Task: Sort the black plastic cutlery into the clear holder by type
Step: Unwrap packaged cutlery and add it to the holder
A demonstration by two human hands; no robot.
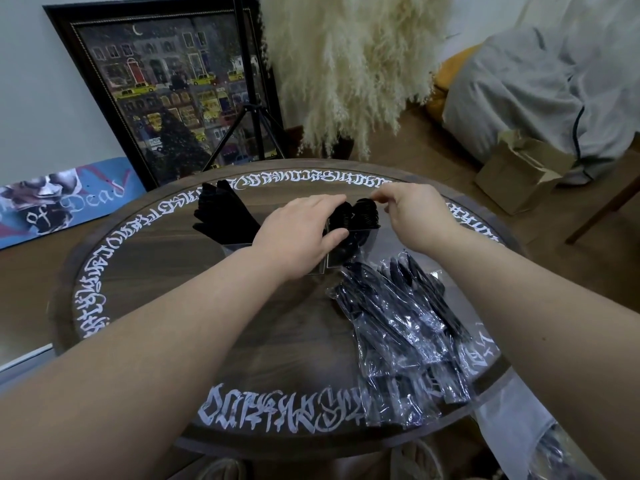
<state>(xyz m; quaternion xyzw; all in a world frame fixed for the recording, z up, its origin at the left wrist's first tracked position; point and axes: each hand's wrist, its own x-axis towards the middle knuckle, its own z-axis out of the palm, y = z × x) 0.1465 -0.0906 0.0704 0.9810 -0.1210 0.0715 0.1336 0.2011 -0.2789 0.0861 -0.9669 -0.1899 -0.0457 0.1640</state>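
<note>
Crinkly clear-wrapped black cutlery packets (405, 327) lay near on the round wooden table (166, 282). Beyond, the left hand (298, 233) gripped the clear holder (332, 263); the right hand (412, 211) pinched stacked glossy spoons (360, 216) inside.

Wrapped cutlery packets (398, 327) crowd the table's (145, 271) right half.

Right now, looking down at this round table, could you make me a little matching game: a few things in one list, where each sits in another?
Things:
1. black plastic forks
2. clear wrapped cutlery packets
3. brown cardboard box
4. framed city painting

Places:
A. on the floor, right of the table
B. leaning against the wall, far left
C. standing at the holder's left end
D. on the table's near right side

Pairs: 1-C, 2-D, 3-A, 4-B
</note>
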